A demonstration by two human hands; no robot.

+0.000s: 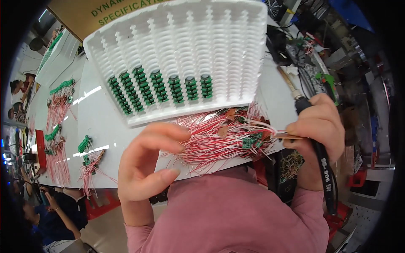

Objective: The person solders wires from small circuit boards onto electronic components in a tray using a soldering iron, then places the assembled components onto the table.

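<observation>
My left hand [147, 158] hovers at the left end of a bundle of red and white wires [202, 143], its thumb and curved fingers apart with nothing between them. My right hand [320, 122] is closed around a soldering iron [301, 102], whose metal barrel points up and away. Its thumb and fingertip also pinch a small brown board [289, 136], seen edge-on, with red and white wires running off it to the left. Small green circuit boards [252, 141] lie on the right part of the bundle.
Beyond the wires, a white foam tray [236, 99] holds rows of green boards [158, 86] in its left part. A cardboard box [78, 17] stands behind it. More wired boards [86, 145] lie on the left. Other people [55, 206] sit farther left. Tools and cables crowd the right.
</observation>
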